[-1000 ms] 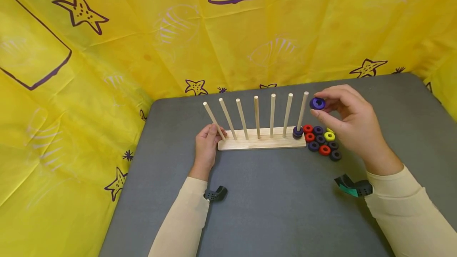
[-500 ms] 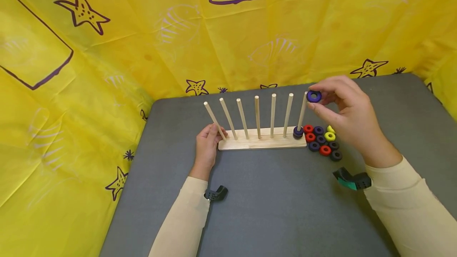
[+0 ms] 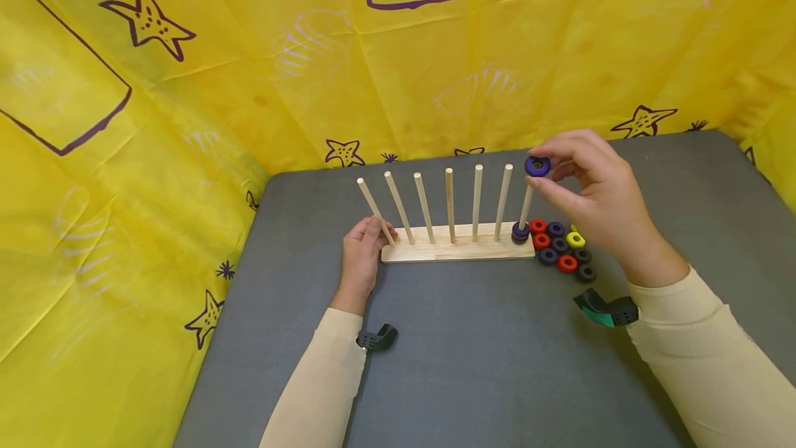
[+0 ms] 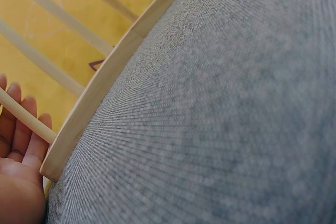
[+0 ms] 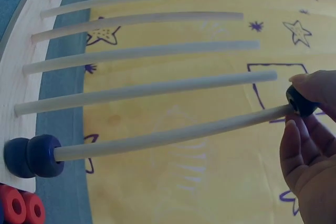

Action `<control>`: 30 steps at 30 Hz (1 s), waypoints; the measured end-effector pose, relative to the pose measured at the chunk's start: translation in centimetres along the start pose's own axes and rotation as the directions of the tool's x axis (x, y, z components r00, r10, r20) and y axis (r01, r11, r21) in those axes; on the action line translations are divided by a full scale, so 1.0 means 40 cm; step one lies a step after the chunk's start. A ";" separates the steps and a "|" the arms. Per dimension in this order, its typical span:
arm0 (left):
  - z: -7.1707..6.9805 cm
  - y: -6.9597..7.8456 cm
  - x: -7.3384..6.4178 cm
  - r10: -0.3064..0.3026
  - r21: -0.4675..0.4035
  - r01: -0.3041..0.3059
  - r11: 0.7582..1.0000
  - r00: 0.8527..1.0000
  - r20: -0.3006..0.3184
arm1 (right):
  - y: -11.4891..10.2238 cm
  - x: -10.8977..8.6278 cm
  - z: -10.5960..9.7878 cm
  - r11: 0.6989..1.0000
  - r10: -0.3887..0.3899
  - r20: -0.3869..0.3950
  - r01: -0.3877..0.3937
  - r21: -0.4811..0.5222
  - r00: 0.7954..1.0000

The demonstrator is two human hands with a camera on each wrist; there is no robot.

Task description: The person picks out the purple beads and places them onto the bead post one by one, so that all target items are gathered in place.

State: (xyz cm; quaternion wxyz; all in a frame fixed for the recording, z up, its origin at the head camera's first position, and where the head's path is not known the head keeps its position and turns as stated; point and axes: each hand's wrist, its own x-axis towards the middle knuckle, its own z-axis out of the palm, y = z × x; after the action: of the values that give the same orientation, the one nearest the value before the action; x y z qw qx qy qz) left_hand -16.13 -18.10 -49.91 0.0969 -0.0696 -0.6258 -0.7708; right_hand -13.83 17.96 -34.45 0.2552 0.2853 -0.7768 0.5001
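Note:
A wooden peg rack (image 3: 460, 252) with a row of upright pegs stands on the table. My left hand (image 3: 361, 258) grips its left end, fingers around the leftmost peg (image 4: 29, 119). Between thumb and fingertips, my right hand (image 3: 600, 202) pinches a dark blue ring (image 5: 301, 101) at the top of the rightmost peg (image 5: 173, 136). The peg's tip meets the ring's hole; how far it enters is hard to tell. Two dark blue rings (image 5: 44, 156) sit stacked at the foot of that same peg. The other pegs carry no rings.
Several loose red, yellow, blue and black rings (image 3: 567, 265) lie in a cluster right of the rack, below my right hand. The grey table (image 3: 460, 351) ends at a yellow patterned cloth (image 3: 398, 75) behind and on the left.
My right hand has moved left and slightly up with the blue ring, from beside the rightmost peg to over its tip. The left hand keeps its place on the rack.

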 end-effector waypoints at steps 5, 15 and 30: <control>0.000 0.001 -0.001 -0.007 0.010 0.007 1.000 1.000 -0.002 | 0.010 -0.004 0.005 1.000 0.030 -0.020 -0.030 -0.004 0.999; 0.000 -0.001 0.000 -0.007 0.009 0.007 1.000 1.000 0.000 | 0.023 -0.005 0.006 0.997 0.077 -0.024 -0.077 -0.003 0.997; -0.003 0.002 0.000 0.017 0.003 -0.017 1.000 0.999 0.028 | 0.039 -0.013 0.011 0.994 0.112 -0.024 -0.112 -0.007 0.993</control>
State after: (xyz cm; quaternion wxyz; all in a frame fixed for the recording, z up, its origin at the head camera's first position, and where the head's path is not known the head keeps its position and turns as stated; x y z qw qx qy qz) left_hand -16.13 -18.22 -49.87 0.0947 -0.0856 -0.6279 -0.7677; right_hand -14.59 18.19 -35.95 0.2368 0.2345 -0.7906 0.5138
